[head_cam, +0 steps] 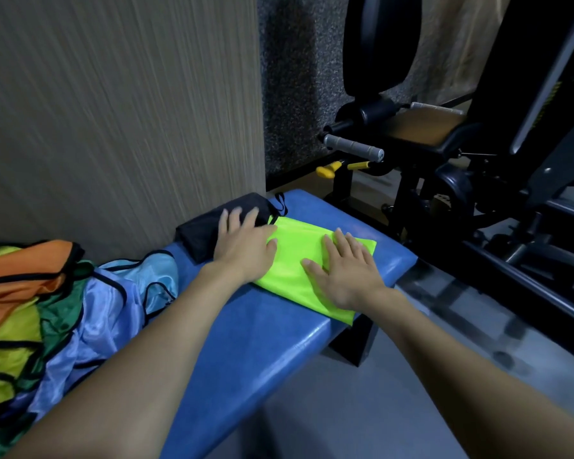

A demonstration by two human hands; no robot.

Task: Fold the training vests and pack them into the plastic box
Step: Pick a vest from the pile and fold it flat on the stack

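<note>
- Your left hand (244, 248) lay flat with straight fingers, its palm on the far-left edge of the folded neon-green vest (300, 273) and its fingertips reaching onto the black folded cloth (212, 226).
- Your right hand (345, 274) pressed flat, fingers spread, on the near-right part of that green vest; the two hands were apart, gripping nothing.
- The green vest sat folded on the blue padded surface (256, 339), near its far end, with one corner hanging over the right edge.
- The black cloth lay just beyond the green vest, touching it, against the wood-grain wall panel (113, 111).
- To the left of the green vest, well apart, a loose heap of vests (47, 313) in orange, yellow, green and pale blue with black trim covered the surface.
- To the right of the green vest, past the surface's end, stood a black gym machine (461, 154) with a grey handle (353, 148) and yellow knobs (328, 169).
- Grey floor (345, 409) showed beneath the surface's right edge.
</note>
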